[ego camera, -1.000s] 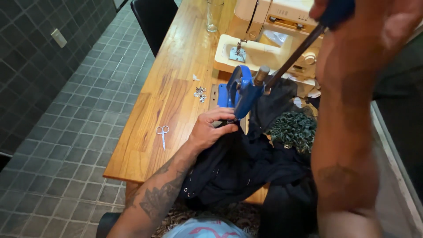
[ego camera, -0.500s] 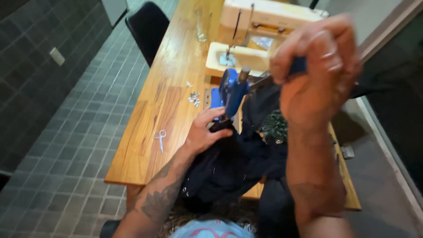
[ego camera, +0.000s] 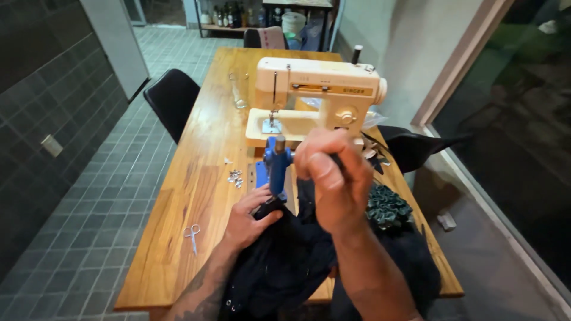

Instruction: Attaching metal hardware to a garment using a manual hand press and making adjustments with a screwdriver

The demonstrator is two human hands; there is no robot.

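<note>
Two hands: left hand [ego camera: 247, 219] on black fabric [ego camera: 285, 261]; right hand [ego camera: 333, 178] around press handle

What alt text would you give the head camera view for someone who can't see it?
The right hand grips the lever of a blue hand press while the left hand holds dark fabric under it on a wooden table. A cream sewing machine stands behind; small scissors lie at left.

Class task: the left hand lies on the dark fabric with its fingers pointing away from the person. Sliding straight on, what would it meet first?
Probably the blue press: the left hand points at its base, though depth is uncertain.
</note>
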